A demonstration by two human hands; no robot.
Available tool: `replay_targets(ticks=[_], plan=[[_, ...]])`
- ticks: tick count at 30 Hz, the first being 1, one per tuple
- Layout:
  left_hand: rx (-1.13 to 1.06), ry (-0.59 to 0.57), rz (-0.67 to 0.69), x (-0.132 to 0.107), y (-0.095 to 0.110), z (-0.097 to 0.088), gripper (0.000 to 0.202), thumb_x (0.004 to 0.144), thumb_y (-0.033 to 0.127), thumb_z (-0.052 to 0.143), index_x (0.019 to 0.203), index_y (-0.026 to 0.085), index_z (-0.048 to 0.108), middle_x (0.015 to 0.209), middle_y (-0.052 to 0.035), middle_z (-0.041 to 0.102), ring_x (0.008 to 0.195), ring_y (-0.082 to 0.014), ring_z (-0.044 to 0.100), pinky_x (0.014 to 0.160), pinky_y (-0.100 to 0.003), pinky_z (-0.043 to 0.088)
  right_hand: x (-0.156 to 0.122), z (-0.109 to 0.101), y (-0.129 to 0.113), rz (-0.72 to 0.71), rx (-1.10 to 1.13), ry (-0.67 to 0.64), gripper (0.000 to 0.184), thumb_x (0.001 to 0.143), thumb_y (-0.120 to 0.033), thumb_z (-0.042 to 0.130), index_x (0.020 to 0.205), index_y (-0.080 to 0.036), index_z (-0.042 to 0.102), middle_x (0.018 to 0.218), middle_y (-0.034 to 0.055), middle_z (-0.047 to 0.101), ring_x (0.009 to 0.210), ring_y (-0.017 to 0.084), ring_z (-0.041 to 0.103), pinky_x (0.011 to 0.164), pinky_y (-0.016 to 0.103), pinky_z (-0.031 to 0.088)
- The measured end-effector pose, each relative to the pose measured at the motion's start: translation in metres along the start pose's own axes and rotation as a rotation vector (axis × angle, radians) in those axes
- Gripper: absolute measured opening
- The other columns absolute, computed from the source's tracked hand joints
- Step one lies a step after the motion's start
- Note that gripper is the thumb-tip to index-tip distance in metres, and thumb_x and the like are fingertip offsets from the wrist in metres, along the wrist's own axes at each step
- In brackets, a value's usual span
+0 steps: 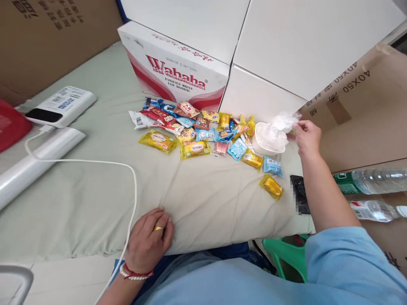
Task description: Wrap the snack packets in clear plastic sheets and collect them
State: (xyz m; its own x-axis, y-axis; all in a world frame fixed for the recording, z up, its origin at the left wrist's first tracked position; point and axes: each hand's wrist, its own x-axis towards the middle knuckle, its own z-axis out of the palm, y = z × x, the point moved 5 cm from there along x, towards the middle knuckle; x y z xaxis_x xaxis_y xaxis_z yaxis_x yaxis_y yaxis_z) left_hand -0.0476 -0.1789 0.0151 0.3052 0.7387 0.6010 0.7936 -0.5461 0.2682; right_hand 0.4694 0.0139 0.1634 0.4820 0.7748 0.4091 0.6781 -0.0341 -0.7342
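Pinching a plastic bag [280,126] in the right hand [307,136], centre right. Resting the empty left hand [149,243] flat on the bed [206,199].

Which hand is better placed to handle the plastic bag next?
Right, probably: the right hand pinches the plastic bag at the white bowl; the left hand rests on the sheet, far off.

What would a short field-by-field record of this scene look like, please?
Surface: pale green sheet
Left: left hand rests on the sheet's front edge, beside a white cable
Right: right hand pinches a clear plastic bag bunched at a white bowl
Middle: heap of snack packets, left of the bowl
Behind: Wahaha box
Right edge: two water bottles lying down
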Motion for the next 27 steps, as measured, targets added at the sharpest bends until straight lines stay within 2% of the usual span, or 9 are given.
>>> replay_targets(ticks=[2,4,7,9,12,15,19,25,27], plan=[[-0.061,0.021,-0.067,0.001,-0.001,-0.003,0.017,0.086,0.008,0.067,0.098,0.022,0.067,0.097,-0.0077,0.074,0.099,-0.0245,0.074,0.089,-0.039,0.061,-0.033,0.004,-0.014,0.104,0.205,-0.094,0.024,0.081,-0.044,0.073,0.086,-0.024,0.061,0.069,-0.0012,0.062,0.048,0.011,0.039,0.047,0.026,0.038],[-0.163,0.043,-0.175,0.003,0.003,-0.008,0.013,0.09,0.011,0.066,0.097,0.021,0.068,0.098,-0.0082,0.073,0.098,-0.0229,0.072,0.088,-0.037,0.06,-0.086,0.023,-0.029,0.244,0.459,-0.308,0.029,0.073,-0.043,0.081,0.087,-0.024,0.065,0.074,-0.0003,0.067,0.046,0.008,0.035,0.043,0.023,0.032],[-0.462,-0.035,-0.411,0.01,0.017,-0.01,0.012,0.098,0.021,0.059,0.096,0.021,0.07,0.088,-0.0058,0.069,0.081,-0.0174,0.067,0.075,-0.031,0.056,-0.184,0.054,-0.048,0.367,0.608,-0.54,0.034,0.069,-0.046,0.088,0.091,-0.025,0.072,0.072,-0.0004,0.066,0.053,0.011,0.048,0.046,0.023,0.036],[-0.741,-0.158,-0.612,0.015,0.03,-0.002,0.022,0.102,0.034,0.054,0.094,0.021,0.07,0.078,-0.0027,0.064,0.068,-0.0147,0.059,0.064,-0.028,0.049,-0.243,0.071,-0.058,0.342,0.599,-0.635,0.03,0.077,-0.049,0.086,0.088,-0.025,0.074,0.067,-0.0018,0.061,0.052,0.01,0.047,0.048,0.023,0.039],[-1.211,-0.364,-0.983,0.016,0.051,0.017,0.04,0.098,0.059,0.055,0.102,0.02,0.065,0.083,-0.0007,0.064,0.056,-0.0097,0.048,0.053,-0.024,0.039,-0.3,0.088,-0.072,0.182,0.567,-0.699,0.023,0.09,-0.046,0.078,0.09,-0.023,0.077,0.086,0.0026,0.067,0.058,0.01,0.051,0.051,0.024,0.044],[-1.439,-0.474,-1.119,0.019,0.063,0.025,0.053,0.088,0.07,0.065,0.1,0.019,0.061,0.076,0.0033,0.058,0.055,-0.0077,0.043,0.052,-0.022,0.034,-0.323,0.095,-0.082,0.065,0.552,-0.706,0.017,0.097,-0.04,0.071,0.098,-0.025,0.079,0.104,0.0064,0.068,0.064,0.011,0.06,0.057,0.027,0.052],[-1.432,-0.469,-1.026,0.021,0.066,0.026,0.045,0.077,0.057,0.081,0.091,0.018,0.062,0.08,0.0012,0.062,0.068,-0.0107,0.053,0.065,-0.024,0.044,-0.326,0.095,-0.092,-0.034,0.482,-0.735,0.017,0.097,-0.041,0.071,0.1,-0.027,0.08,0.103,0.008,0.069,0.083,0.018,0.069,0.074,0.034,0.059],[-1.062,-0.359,-0.926,0.013,0.059,0.022,0.023,0.085,0.042,0.071,0.083,0.019,0.067,0.072,-0.0003,0.064,0.065,-0.0131,0.054,0.063,-0.027,0.043,-0.339,0.098,-0.09,0.455,0.726,-0.753,0.054,0.092,-0.068,0.067,0.127,-0.027,0.067,0.117,0.0101,0.071,0.099,0.022,0.069,0.077,0.035,0.063],[-0.982,-0.314,-0.891,0.012,0.055,0.018,0.022,0.085,0.04,0.072,0.078,0.019,0.066,0.072,-0.0007,0.065,0.065,-0.0132,0.054,0.063,-0.027,0.042,-0.347,0.1,-0.094,0.482,0.728,-0.803,0.057,0.084,-0.065,0.078,0.124,-0.025,0.068,0.107,0.0078,0.071,0.094,0.021,0.068,0.075,0.032,0.062]])
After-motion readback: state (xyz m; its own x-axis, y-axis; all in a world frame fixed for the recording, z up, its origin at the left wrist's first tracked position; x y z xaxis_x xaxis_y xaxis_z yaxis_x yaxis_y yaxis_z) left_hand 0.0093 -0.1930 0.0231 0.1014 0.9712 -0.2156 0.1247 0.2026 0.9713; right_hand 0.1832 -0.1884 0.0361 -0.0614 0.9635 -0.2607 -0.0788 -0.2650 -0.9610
